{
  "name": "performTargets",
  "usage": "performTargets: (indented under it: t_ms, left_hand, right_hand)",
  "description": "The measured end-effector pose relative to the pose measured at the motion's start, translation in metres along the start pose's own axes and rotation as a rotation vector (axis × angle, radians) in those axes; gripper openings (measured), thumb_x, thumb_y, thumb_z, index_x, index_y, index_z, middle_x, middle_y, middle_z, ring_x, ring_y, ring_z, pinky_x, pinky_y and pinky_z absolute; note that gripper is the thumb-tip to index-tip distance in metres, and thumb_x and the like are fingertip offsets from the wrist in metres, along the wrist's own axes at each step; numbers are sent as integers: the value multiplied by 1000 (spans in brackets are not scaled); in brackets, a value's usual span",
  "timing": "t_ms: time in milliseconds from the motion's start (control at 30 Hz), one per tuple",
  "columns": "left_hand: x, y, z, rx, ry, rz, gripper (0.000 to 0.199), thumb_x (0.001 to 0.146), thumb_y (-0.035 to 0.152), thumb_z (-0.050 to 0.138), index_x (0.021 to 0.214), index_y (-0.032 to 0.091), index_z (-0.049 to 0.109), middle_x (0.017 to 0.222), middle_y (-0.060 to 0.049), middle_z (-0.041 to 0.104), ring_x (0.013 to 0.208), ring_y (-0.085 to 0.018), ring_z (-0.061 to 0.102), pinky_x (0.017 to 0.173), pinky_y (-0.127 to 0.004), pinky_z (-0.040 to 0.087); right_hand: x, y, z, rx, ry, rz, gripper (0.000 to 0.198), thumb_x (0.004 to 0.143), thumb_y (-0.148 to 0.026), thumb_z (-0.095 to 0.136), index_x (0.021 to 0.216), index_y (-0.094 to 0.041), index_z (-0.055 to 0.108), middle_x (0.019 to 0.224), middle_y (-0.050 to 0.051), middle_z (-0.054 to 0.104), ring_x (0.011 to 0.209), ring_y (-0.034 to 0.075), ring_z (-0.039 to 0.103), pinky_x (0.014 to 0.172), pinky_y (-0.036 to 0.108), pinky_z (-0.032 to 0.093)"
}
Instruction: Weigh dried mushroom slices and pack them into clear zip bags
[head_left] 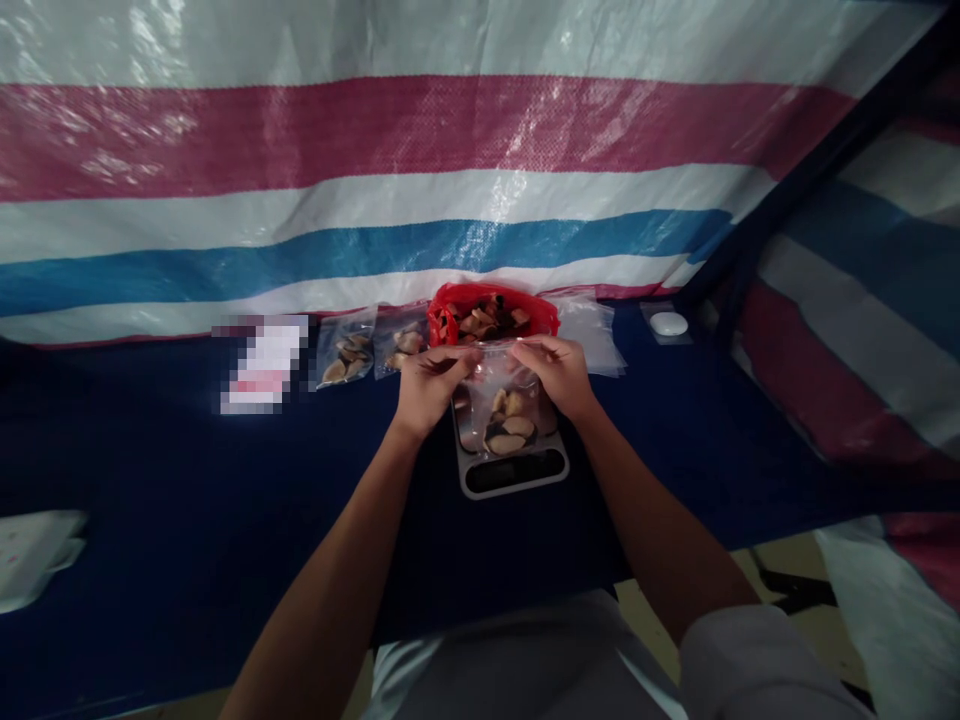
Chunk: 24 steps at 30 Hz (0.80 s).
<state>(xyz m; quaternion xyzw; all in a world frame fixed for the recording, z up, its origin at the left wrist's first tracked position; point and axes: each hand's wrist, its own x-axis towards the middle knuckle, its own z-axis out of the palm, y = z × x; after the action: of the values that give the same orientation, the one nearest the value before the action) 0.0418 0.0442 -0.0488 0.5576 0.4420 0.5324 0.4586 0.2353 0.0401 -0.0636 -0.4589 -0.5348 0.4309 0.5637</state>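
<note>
Pinching plastic bag point(486, 383) by top edge: your left hand point(431, 387) and right hand point(561, 373) both hold it, fingertips closed, over scale point(517, 468), probably so slices point(511, 424) rest low.

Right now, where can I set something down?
Blue tabletop lies bare between the left-edge white object and left arm, and between the right arm and small packet. Crowded: the scale under the held bag, and the red bag behind it, flanked by clear bags.
</note>
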Motion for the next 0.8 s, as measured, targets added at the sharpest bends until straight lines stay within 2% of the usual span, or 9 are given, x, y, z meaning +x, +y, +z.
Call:
performTargets:
  t_ms: [200, 433, 600, 800]
  left_hand:
    - [-2, 2, 1, 20, -10, 78, 22, 73, 43, 87, 75, 21, 84, 69, -4, 79, 58, -17, 69, 56, -27, 58]
    - [-2, -3, 1, -51, -20, -45, 34, 73, 51, 87, 80, 18, 84, 69, -4, 78, 53, -15, 65, 46, -24, 53]
    - [0, -4, -2, -68, -1, 12, 28, 74, 46, 86, 75, 19, 83, 70, -5, 78, 58, -17, 69, 52, -25, 55]
    - [0, -2, -3, -63, 33, -5, 29, 75, 47, 85, 75, 18, 82, 64, -3, 76, 51, -14, 64, 49, -26, 52]
  right_hand:
    - [-4, -5, 5, -2, -65, 10, 39, 77, -60, 79, 88, -22, 78, 76, 3, 78, 69, 19, 74, 62, 30, 62]
    - [-1, -4, 6, 60, -25, 79, 45, 70, -62, 82, 86, -20, 78, 72, 3, 76, 64, 18, 70, 58, 30, 62]
    - [1, -1, 1, 62, -50, 87, 43, 72, -60, 83, 86, -20, 78, 72, 3, 76, 64, 18, 71, 58, 29, 61]
    - [6, 2, -6, 54, -1, 65, 44, 68, -62, 85, 83, -21, 77, 71, 3, 77, 66, 22, 74, 59, 32, 61]
